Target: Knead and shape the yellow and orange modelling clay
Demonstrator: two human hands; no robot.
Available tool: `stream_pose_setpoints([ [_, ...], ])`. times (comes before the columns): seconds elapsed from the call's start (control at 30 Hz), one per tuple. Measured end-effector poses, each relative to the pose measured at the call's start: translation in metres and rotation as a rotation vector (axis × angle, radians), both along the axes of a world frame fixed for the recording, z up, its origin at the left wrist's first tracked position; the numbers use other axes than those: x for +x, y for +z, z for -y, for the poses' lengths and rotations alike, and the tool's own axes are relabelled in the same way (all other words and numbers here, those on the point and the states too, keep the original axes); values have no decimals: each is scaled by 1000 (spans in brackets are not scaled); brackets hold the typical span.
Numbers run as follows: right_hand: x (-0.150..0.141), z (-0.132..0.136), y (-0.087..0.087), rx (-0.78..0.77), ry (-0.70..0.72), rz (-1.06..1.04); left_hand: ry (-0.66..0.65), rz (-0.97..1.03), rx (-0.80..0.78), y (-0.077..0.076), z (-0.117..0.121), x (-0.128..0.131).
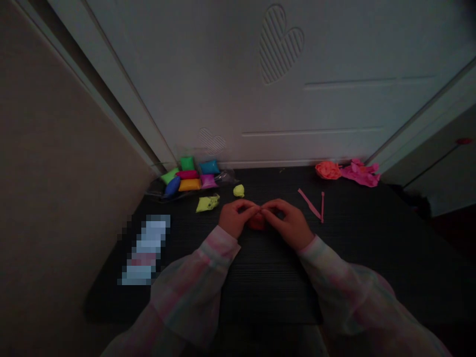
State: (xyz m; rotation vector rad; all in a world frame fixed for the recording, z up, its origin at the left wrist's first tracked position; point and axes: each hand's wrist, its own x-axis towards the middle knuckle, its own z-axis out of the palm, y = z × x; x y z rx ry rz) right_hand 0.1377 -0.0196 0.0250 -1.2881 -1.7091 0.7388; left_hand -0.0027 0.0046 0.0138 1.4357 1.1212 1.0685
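Over the dark mat (267, 267), my left hand (235, 216) and my right hand (288, 220) meet fingertip to fingertip. Both are closed round a small lump of red-orange clay (256, 221), which shows between and below the fingers. A small yellow clay ball (238, 190) lies just beyond my left hand. An opened yellow packet (207, 203) lies to its left. Two thin pink modelling sticks (314, 204) rest on the mat beyond my right hand.
Several coloured clay packets (189, 176) are piled at the back left by the white door (282, 89). An orange clay lump (327, 169) and crumpled pink wrapper (360, 173) lie at the back right. A blurred flat item (145, 248) sits left on the mat.
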Motion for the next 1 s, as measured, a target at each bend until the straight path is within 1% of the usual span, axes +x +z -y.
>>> stream_pose_setpoints([
  [0.07, 2, -2, -2, -41, -40, -34, 4, 29, -29, 1, -1, 0],
  [0.17, 4, -3, -4, -81, -71, -102, 17, 36, -30, 2, -3, -2],
  [0.3, 5, -4, -3, -96, -44, -162, 9, 57, -12, 2, -4, -4],
  [0.43, 3, -4, -1, -121, -14, -205, 42, 187, -20, -2, -5, -4],
  [0.53, 2, -5, -1, -154, -12, -264, 60, 242, -55, -6, -5, -1],
  [0.63, 3, -6, -1, -162, -48, -345, 6, 311, -117, -5, -4, 1],
  [0.67, 4, -7, -2, -161, -61, -363, -38, 312, -142, -4, -3, 2],
  [0.73, 6, -8, -2, -152, -80, -364, -147, 254, -192, 0, -1, 3],
  [0.8, 7, -8, -2, -99, -96, -305, -210, 170, -227, 3, 0, 3],
  [0.83, 8, -9, -3, -48, -111, -250, -199, 149, -226, 3, -1, 2],
  [0.87, 8, -9, -4, 11, -125, -176, -154, 150, -210, 4, -2, 0],
  [0.93, 9, -10, -9, 119, -144, 25, -6, 204, -153, 3, -7, -5],
  [1.0, 9, -12, -16, 155, -126, 249, 153, 282, -100, 3, -14, -11],
])
